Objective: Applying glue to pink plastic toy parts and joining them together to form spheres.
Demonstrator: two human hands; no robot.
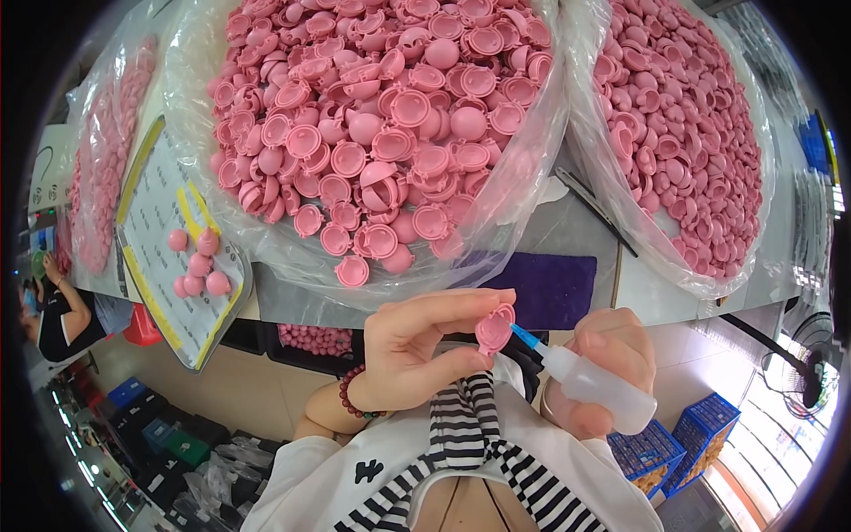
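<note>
Between the thumb and fingers of my left hand is a pink plastic half-shell, its hollow side turned to the right. My right hand is wrapped round a translucent white squeeze bottle, tilted up to the left. Its blue tip is at the edge of the half-shell; whether they touch I cannot tell. Above my hands lies a large heap of pink half-shells in an open clear plastic bag. A dark purple cloth lies on the table just beyond my hands.
A second bag of smaller pink shells stands at the right. On the left, a tray carries several closed pink balls. Below the table edge is a dark bin of pink balls. Blue crates stand lower right; another person is far left.
</note>
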